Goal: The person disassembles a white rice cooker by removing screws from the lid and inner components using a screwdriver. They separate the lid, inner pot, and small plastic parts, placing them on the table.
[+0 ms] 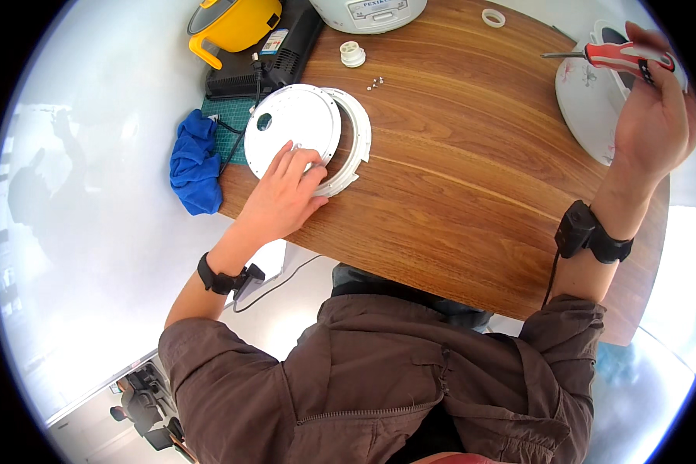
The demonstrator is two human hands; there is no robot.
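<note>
My left hand (284, 190) is at the near edge of a white round disc (298, 116), fingers bent over its rim. The disc has a dark round hole near its left side and small holes along its edge. It overlaps a white plastic ring (361, 139) that shows to its right. Far to the right, my raised right hand (657, 120) is closed on a screwdriver (617, 57) with a red and white handle, its shaft pointing left. Several small white pieces (375, 83) and a white cylindrical cap (352, 54) lie beyond the disc.
A green cutting mat (224, 139), a blue cloth (195, 166) and a black appliance (259, 73) bearing a yellow pot (236, 27) crowd the left. A white rice cooker (370, 14) stands at the back, near a white ring (493, 17). A white lid-like part (584, 108) is at right.
</note>
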